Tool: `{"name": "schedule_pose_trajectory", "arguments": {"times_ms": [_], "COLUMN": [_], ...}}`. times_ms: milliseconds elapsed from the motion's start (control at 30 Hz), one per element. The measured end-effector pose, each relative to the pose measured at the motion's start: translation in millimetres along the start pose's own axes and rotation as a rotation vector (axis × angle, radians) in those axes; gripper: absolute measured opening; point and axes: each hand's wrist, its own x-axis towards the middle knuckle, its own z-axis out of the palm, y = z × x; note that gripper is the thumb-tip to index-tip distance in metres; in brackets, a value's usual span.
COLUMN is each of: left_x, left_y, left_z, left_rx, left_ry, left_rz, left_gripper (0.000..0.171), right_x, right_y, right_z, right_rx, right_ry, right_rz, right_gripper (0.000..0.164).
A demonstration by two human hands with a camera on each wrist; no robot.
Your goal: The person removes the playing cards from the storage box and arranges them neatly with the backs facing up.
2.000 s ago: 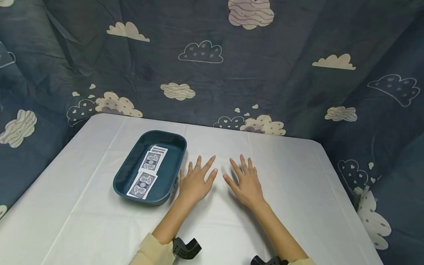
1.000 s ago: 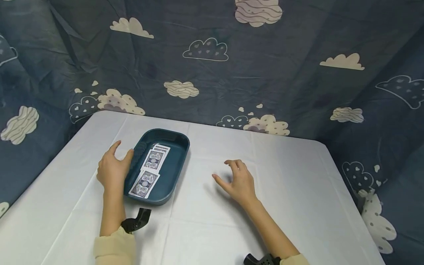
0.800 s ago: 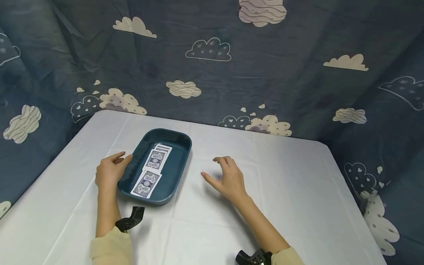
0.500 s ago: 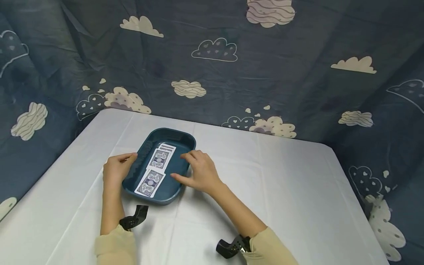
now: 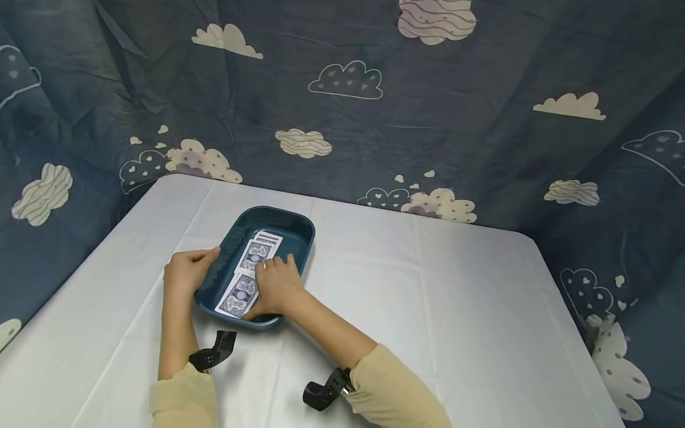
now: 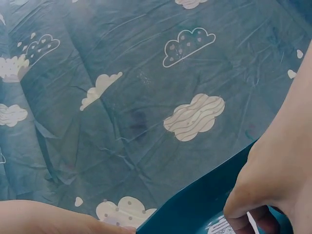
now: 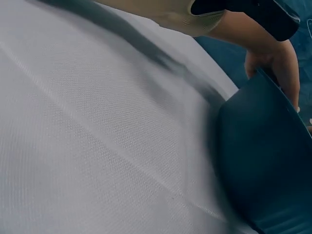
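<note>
The person wears a pale beige left sleeve [image 5: 182, 397] with a broad folded cuff, a matching right sleeve [image 5: 398, 389], and a black left wrist camera [image 5: 213, 353] and black right wrist camera [image 5: 324, 390], both bent-shaped and dotted with small holes.

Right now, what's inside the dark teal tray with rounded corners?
White-bordered blue-patterned playing cards overlap, backs up, partly covered by the bare right hand. Whatever lies beneath the hand or upper cards can't be seen.
</note>
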Motion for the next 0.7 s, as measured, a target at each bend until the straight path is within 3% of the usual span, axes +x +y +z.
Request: {"name": "schedule_pose_trajectory", "arguments": {"times_ms": [167,567,700], "left_x": [-0.7,-0.8,-1.1], "left_y": [1.6,1.0,1.8], "left_z": [0.6,1.2,1.0], "left_rx": [0.006,0.029,0.034], "left_ry": [0.007,0.005,0.011], "left_rz": [-0.001,0.016,0.017], "left_gripper": [0.046,0.046,0.046], "right_x": [1.8,3.2,6.0], "right_y": [-2.7,-4.0,-3.8], "right_z": [1.1,1.7,0.1], "right_rx": [-0.038,-0.047,-0.001], "right_ry": [-0.016,0.042,0.033], "right_rz": [0.004,-0.028,-0.040], "right_gripper": [0.105,0.101,0.102]}}
